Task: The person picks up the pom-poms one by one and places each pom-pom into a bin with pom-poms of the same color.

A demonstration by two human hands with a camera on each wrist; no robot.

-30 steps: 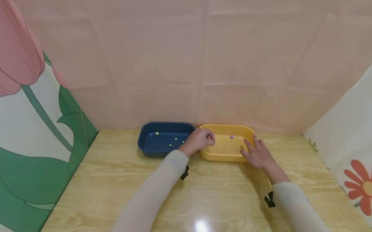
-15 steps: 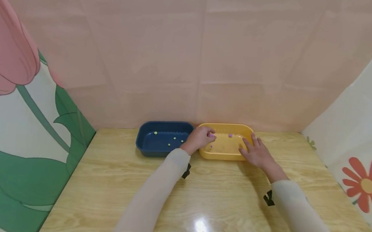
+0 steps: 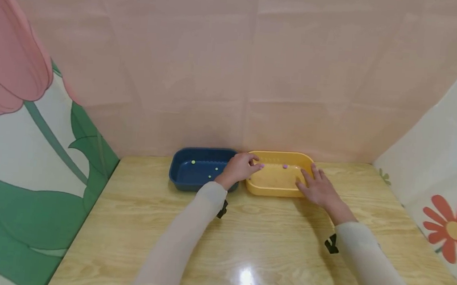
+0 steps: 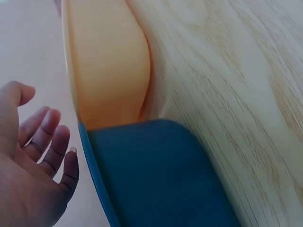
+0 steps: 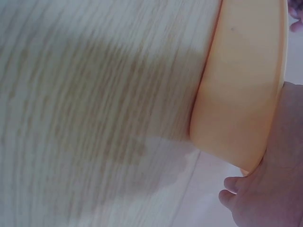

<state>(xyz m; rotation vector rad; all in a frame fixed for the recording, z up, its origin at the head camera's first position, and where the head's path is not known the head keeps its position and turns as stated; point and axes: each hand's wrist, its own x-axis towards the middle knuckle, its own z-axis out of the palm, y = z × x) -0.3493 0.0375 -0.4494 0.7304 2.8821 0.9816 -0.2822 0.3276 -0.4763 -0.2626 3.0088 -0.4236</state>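
My left hand (image 3: pixel 237 168) hovers over the place where the blue tray (image 3: pixel 193 186) meets the yellow tray (image 3: pixel 274 192). Its fingers are loosely bent and spread apart, and in the left wrist view nothing shows between them. A small pink bead-like piece (image 3: pixel 262 165) appears right by its fingertips; contact cannot be told. Another pink piece (image 3: pixel 285 166) lies farther right in the yellow tray. Several small yellow-green pieces (image 3: pixel 193 162) are scattered in the blue tray, part of which my left hand hides. At the yellow tray's right end rests my right hand (image 3: pixel 321 191), fingers spread over the rim.
Both trays stand side by side at the back of a wood-grain table (image 3: pixel 269 239), close to a pink cloth backdrop (image 3: pixel 250 72). Printed cloths with a tulip (image 3: pixel 10 53) and a red flower (image 3: pixel 454 230) hang at the sides.
My left hand has drawn back slightly left toward the blue tray, and its curled fingers have loosened. A pink piece now shows beside the fingertips. My right hand stays at the yellow rim.
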